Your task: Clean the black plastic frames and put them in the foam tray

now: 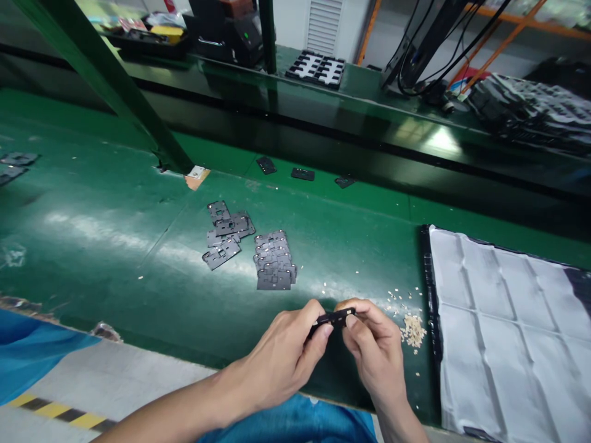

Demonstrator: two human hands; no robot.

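Note:
Above the front edge of the green bench, my left hand (295, 344) pinches one end of a thin black plastic plate (336, 318), which is tilted nearly edge-on. At its other end, my right hand (376, 344) has thumb and fingers closed on the plate, with the thumb against a small pale patch. A heap of tiny beige pieces (414, 331) lies to the right of my right hand, with several scattered around it. Beyond my left hand rest an overlapping row of flat black plates (274, 280) and a looser pile of similar plates (228, 227).
On the right stands a black tray lined with white sheet (512, 326). Three black plates, one of them a middle plate (302, 174), lie along a lower green strip behind the bench. A green post (133, 117) rises at left. Stacked trays (535, 117) sit back right.

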